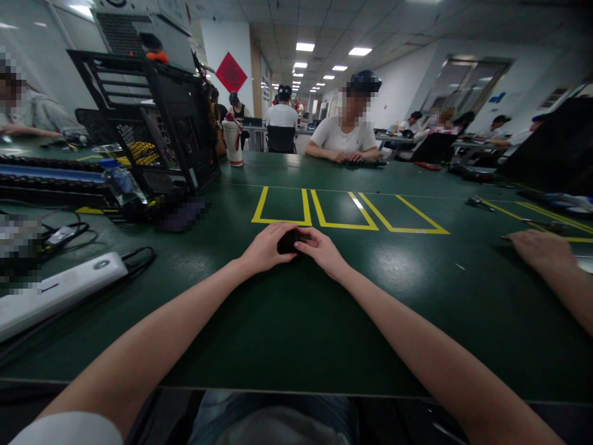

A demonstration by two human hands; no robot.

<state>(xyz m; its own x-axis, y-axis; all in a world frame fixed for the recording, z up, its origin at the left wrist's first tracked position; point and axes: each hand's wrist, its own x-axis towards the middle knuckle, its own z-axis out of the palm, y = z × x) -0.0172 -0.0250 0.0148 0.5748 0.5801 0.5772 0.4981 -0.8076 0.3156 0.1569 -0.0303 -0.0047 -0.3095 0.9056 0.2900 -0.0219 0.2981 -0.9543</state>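
Just in front of the yellow tape outlines, a small black rounded object (288,241) is held between my two hands; its exact kind does not show. My left hand (266,248) curls around its left side, thumb at the front and fingers over the top. From the right, my right hand (319,248) pinches its edge with thumb and fingertips. Both hands are low over the green tabletop (296,321), and parts of the object are hidden behind the fingers.
Yellow tape outlines (343,227) mark the table ahead. At left stand a black open computer case (178,133), a water bottle (121,180), a white power strip (69,287) and cables. A white cup (233,143) stands farther back. Another person's hand (542,250) rests at right; a co-worker (349,127) sits opposite.
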